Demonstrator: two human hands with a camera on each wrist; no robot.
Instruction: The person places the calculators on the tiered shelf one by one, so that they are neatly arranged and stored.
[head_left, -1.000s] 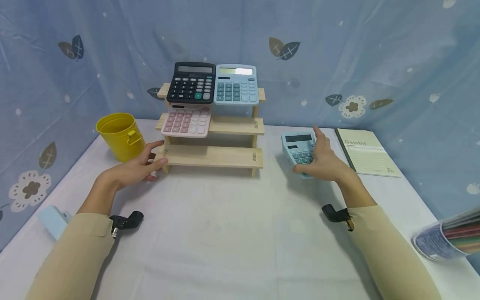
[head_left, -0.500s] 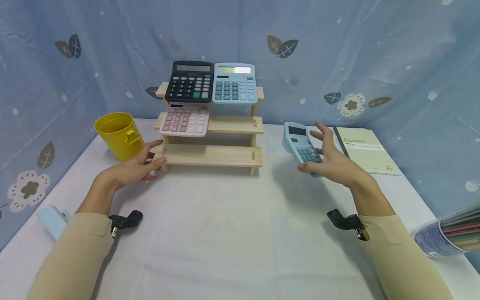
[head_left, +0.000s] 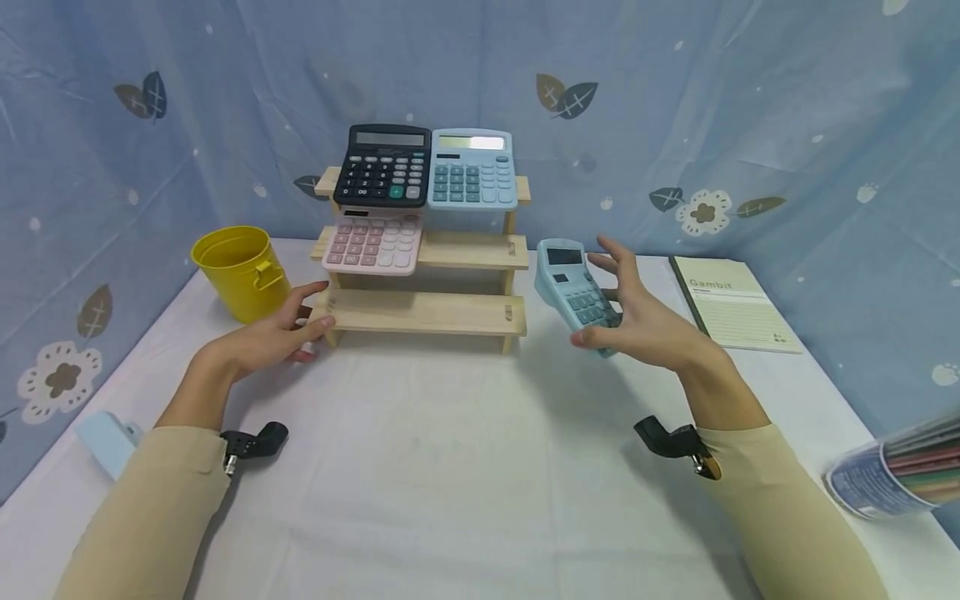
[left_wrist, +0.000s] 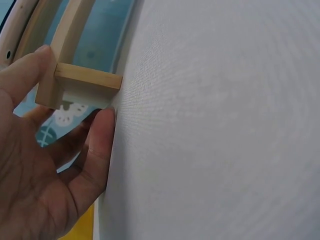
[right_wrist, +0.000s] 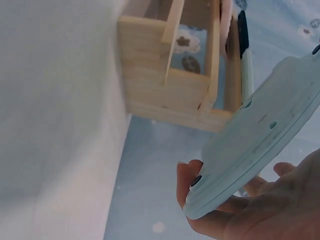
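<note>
In the head view, my right hand [head_left: 648, 325] holds a light-blue calculator [head_left: 576, 287] raised and tilted above the table, right of the wooden tiered shelf [head_left: 427, 312]. The right wrist view shows the underside of this calculator [right_wrist: 260, 135], with fingers [right_wrist: 210, 220] at its lower edge. My left hand [head_left: 266, 337] grips the left end of the shelf's lowest board, thumb on the board. From the left wrist, the thumb meets the wooden board [left_wrist: 65, 40] and other fingers curl behind and below. A black calculator [head_left: 382, 167] and another light-blue calculator [head_left: 472, 171] sit on the top tier, a pink calculator [head_left: 375, 242] on the middle tier.
A yellow bucket [head_left: 243, 275] stands left of the shelf. At the right lie a Gambit notebook [head_left: 735, 304] and a container of colored pencils [head_left: 885, 479]. A light-blue object [head_left: 107, 442] is partly hidden by the left sleeve. A patterned curtain surrounds the white table.
My right hand has lifted the light-blue calculator off the table, tilted it, and moved it left toward the shelf. The left hand stays at the shelf's end.
</note>
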